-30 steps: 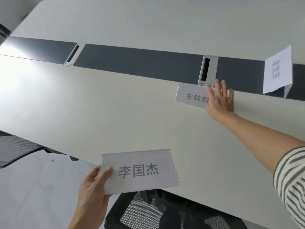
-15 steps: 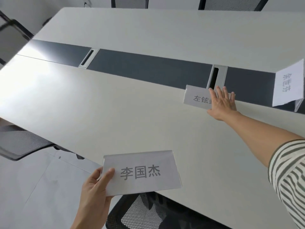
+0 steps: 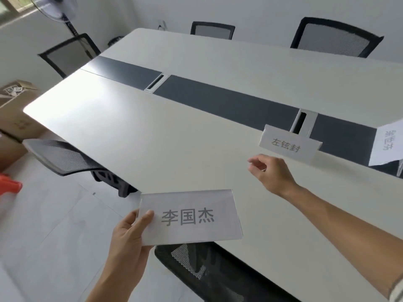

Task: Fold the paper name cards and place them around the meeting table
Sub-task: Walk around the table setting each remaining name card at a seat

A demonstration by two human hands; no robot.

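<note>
Left hand (image 3: 128,236), low in the view, pinching a folded name card (image 3: 189,216) by its left end, thumb across the front face, fingers behind. Card held over the near table edge, long axis left to right, fold along the top, printed name facing the viewer.

Right hand (image 3: 272,173) further out and to the right, above the table (image 3: 152,136), holding nothing, fingers loosely curled, touching no card. Just beyond that hand, a second name card (image 3: 287,144) standing at the near edge of the dark strip (image 3: 229,101), in front of a cable slot (image 3: 302,123). Third name card (image 3: 388,144) at the far right, partly out of view.

Wide stretch of tabletop ahead and to the left of the held card, with a mesh chair (image 3: 63,155) tucked in at that side. Likely next: setting the held card down leftward along the strip. Left hand nearer that spot, right hand free to help stand it up.
</note>
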